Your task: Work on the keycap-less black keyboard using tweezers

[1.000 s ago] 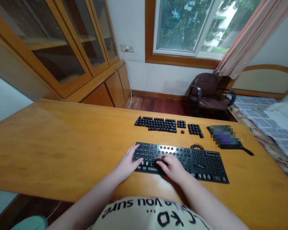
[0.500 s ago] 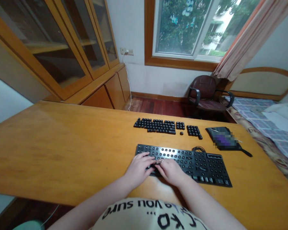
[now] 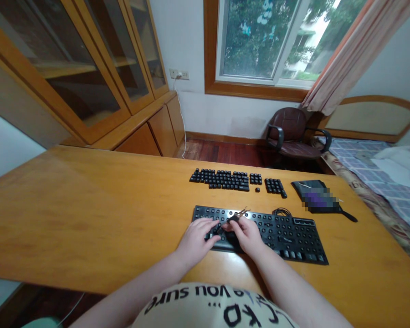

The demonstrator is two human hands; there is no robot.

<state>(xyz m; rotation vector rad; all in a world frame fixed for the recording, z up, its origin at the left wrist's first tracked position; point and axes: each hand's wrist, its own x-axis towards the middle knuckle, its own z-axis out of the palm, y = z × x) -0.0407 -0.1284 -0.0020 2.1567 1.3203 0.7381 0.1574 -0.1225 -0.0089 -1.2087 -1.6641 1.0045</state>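
Observation:
A black keyboard with most of its keycaps off lies on the wooden desk in front of me. My right hand is closed on a wire keycap puller, whose prongs stick up over the keyboard's upper middle. My left hand lies on the left part of the keyboard, its fingers stretched toward the right hand. Removed black keycaps are laid out in rows beyond the keyboard, with a single cap lying apart from them.
A dark pouch and a black-handled tool lie at the desk's right. The keyboard's coiled cable sits by its top edge. Beyond the desk are a brown armchair, glass-door cabinets, a window and a bed.
My left hand slid from the keyboard's left edge inward to meet the right hand. The right hand has lifted slightly, and the puller's prongs now show above it.

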